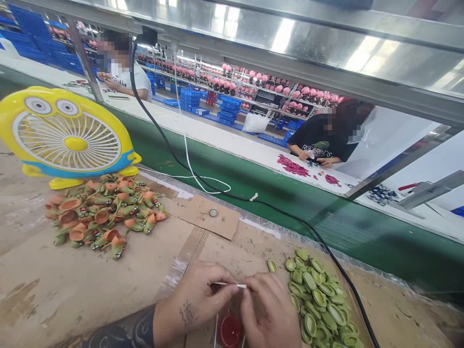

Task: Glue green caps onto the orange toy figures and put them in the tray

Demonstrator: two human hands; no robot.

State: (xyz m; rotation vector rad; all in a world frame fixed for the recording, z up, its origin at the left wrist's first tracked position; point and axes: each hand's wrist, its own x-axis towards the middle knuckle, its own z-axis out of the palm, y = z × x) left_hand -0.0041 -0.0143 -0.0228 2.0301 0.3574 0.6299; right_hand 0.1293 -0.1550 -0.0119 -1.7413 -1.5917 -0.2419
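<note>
Between my two hands is a cotton swab (237, 285), thin and white, lying almost level. My left hand (197, 295) pinches its stick between thumb and fingers. At the swab's tip, the thumb and forefinger of my right hand (270, 309) close on it. Just below sits a small round dish of dark red stuff (231, 330), partly hidden by my hands, with thin white sticks beside it. A heap of green oval cup-like parts (319, 295) lies right of my right hand. Farther left is a pile of green and orange moulded pieces (108, 212).
A yellow cartoon fan (68, 137) stands behind the left pile. A cardboard piece (206, 215) with a bottle cap lies ahead. A black cable (290, 216) runs across the bench's far edge and down the right. Two people work at the white conveyor (232, 152) beyond.
</note>
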